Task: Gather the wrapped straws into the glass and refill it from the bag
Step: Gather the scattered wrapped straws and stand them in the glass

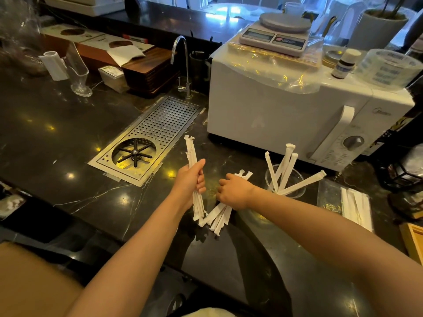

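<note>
My left hand grips a bundle of white paper-wrapped straws, held nearly upright over the dark counter. Beside it my right hand is closed on a second bundle of wrapped straws that slants down to the left, its lower ends near the left bundle's lower ends. To the right of my right hand stands a short clear glass with several wrapped straws fanning out of it. Further right a clear plastic bag lies flat on the counter with more wrapped straws in it.
A white microwave with a kitchen scale on top stands right behind the glass. A perforated steel drain tray with a rinser and a tap lie to the left. A wooden box edge sits at far right.
</note>
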The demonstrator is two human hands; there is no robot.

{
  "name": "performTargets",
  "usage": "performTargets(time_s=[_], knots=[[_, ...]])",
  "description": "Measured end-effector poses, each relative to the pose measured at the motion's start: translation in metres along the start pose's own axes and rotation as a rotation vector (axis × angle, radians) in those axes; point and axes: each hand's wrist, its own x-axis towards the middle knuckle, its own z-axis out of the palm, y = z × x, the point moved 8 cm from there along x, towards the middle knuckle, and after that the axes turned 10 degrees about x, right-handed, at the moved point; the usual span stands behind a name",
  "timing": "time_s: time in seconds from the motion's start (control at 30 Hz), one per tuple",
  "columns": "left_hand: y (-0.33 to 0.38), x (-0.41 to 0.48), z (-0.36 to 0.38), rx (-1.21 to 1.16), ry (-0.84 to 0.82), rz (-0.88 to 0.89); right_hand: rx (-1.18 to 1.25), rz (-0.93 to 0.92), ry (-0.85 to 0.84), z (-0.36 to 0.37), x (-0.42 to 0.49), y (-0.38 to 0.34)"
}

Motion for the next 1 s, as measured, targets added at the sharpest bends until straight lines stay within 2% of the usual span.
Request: performTargets(time_s=[0.1,0.23,0.57,0.7,0.83,1.0], knots=[[-0.001,0.000,-0.001,0.005,-0.007,-0.001,-0.061,-0.044,-0.036,0.001,-0.001,-0.006],[0.000,0.000,-0.002,0.019,-0.016,0.000,-0.002,-0.011,-0.115,0.006,-0.003,-0.008],[0.002,0.002,-0.010,0.039,-0.018,0.012,0.085,-0.008,-0.098,0.008,-0.010,-0.004],[0.001,0.004,-0.014,0.060,-0.015,0.008,0.252,0.051,-0.084,0.006,-0.013,0.006],[0.000,0.009,-0.018,0.084,-0.018,0.013,0.532,0.180,-0.014,-0.005,-0.020,0.025],[0.003,0.014,-0.017,0.095,-0.033,0.044,0.877,0.331,0.194,-0.027,-0.032,0.053]])
